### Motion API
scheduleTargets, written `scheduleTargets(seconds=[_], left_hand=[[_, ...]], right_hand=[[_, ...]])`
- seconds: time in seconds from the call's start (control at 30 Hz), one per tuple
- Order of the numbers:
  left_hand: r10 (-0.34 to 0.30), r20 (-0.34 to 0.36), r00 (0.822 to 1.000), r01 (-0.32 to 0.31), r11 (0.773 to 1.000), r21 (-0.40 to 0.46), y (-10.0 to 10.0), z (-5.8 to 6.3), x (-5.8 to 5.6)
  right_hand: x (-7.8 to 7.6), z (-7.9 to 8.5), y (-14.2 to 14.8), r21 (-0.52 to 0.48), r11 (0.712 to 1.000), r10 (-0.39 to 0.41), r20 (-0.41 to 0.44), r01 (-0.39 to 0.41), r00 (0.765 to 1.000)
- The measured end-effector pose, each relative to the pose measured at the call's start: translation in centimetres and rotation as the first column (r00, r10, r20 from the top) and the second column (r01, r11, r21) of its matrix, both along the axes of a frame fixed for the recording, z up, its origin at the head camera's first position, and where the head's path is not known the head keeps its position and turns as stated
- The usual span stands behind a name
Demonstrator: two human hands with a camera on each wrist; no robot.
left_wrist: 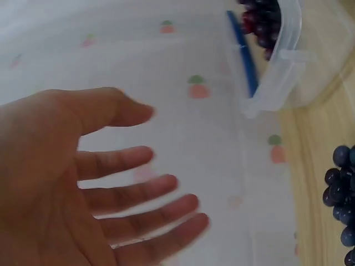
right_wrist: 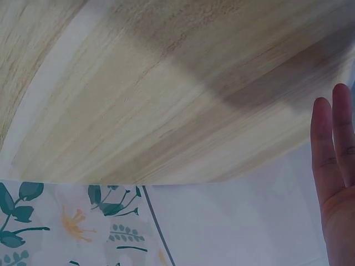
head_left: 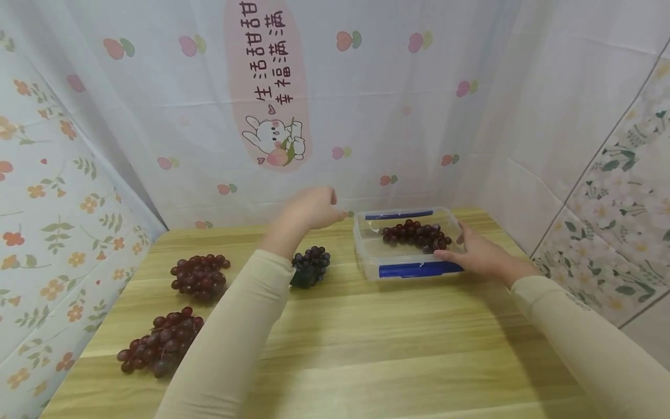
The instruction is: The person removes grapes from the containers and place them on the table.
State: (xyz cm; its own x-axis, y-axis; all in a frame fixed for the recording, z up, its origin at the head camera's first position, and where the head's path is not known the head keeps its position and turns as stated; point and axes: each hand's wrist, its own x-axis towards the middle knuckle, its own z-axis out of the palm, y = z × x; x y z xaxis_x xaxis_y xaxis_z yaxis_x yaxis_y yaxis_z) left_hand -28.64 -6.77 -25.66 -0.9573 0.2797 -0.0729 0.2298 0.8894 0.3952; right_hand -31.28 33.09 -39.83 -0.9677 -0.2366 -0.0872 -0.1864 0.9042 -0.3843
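Note:
A clear plastic food container with blue latches stands at the right of the table, without a lid on top. A bunch of red grapes lies inside it. My right hand holds the container's front right corner, thumb over the rim and fingers along the right side. In the right wrist view only two straight fingers and part of the palm show. My left hand hovers left of the container, fingers spread and holding nothing in the left wrist view. Below it lies a bunch of dark grapes.
Two more bunches lie at the table's left: red grapes towards the back and another red bunch nearer, partly behind my left sleeve. A printed curtain hangs along the back edge of the wood-grain table.

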Motion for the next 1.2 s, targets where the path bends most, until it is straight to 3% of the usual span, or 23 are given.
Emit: scheduleTargets(seconds=[0.23,0.5,0.77,0.93,1.2], left_hand=[[-0.112,-0.019,0.993,0.112,0.993,-0.042,3.7,-1.5,-4.0],[-0.166,-0.024,0.986,0.166,0.986,-0.004,8.0,-3.6,-7.1],[-0.187,-0.021,0.982,0.187,0.982,0.036,10.3,-6.3,-8.1],[-0.197,0.025,0.98,0.197,0.98,-0.012,11.1,-7.5,-8.5],[-0.221,0.112,0.969,0.236,0.961,-0.148,12.1,-8.4,-8.0]], right_hand=[[0.6,-0.2,0.0,0.003,1.0,0.008,0.014,-0.008,1.0],[0.7,0.1,0.0,0.008,1.0,0.017,0.001,-0.017,1.0],[1.0,0.1,-0.4,-0.012,0.999,0.037,-0.001,-0.037,0.999],[1.0,-0.3,-0.4,-0.01,0.999,0.034,-0.001,-0.034,0.999],[0.9,-0.1,0.1,0.002,1.0,0.023,-0.004,-0.023,1.0]])
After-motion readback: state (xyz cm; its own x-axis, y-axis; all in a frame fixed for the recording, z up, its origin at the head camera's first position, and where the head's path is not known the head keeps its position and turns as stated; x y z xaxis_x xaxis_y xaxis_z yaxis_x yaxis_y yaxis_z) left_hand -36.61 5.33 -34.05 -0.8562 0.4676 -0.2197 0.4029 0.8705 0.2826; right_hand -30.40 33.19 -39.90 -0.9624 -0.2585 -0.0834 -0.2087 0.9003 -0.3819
